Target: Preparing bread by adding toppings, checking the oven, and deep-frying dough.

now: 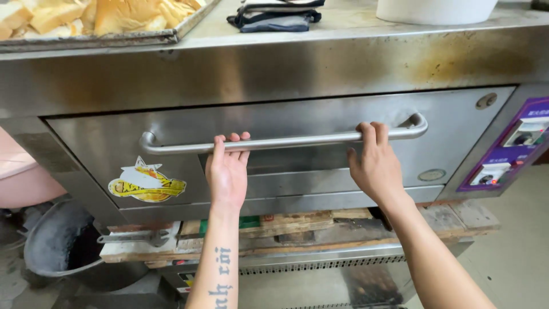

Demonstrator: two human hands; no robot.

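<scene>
My left hand point(227, 171) and right hand point(374, 163) both curl their fingers closed around the long steel handle point(297, 139), which runs left to right across the oven door point(103, 143) before me.

**A:** From where do you view this scene?

**B:** You have a single view, from the camera worn on your head. It looks forward and downward at the steel oven door point(320, 123), close enough that the door spans nearly the full width of the frame.

**A:** What bounds your field?

**B:** At the top edge you see the oven's top surface, with a tray of bread point(103, 26) cut off at upper left. At the right edge, the control panel point(512, 146) is shown obliquely. Your own forearms enter from the bottom edge. No second view exists, so no region is shared.
</scene>
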